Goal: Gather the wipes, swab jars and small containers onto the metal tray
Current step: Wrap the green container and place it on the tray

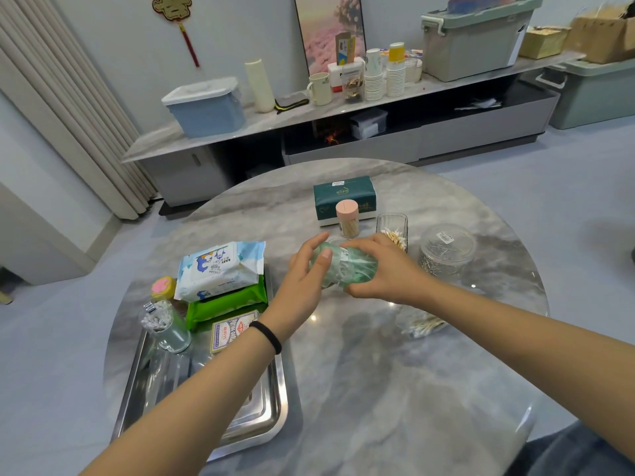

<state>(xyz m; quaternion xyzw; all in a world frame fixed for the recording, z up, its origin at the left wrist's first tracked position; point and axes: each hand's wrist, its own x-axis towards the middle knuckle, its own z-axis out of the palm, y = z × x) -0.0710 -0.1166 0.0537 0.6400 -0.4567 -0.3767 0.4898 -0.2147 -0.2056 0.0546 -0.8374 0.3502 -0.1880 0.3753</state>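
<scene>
With left hand (304, 269) and right hand (381, 269) both clamped around the green roll (343, 266) at mid-frame above the table (378, 372), carry level toward the metal tray (271, 417) lower left, setting down on bare steel, clear of the wipes packs (220, 269).

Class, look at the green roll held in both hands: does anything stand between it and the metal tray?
No object on the tabletop does. The green roll is held by the left hand and right hand. Only bare table and the person's own left forearm lie towards the metal tray, whose far end is already crowded by wipes packs.
</scene>
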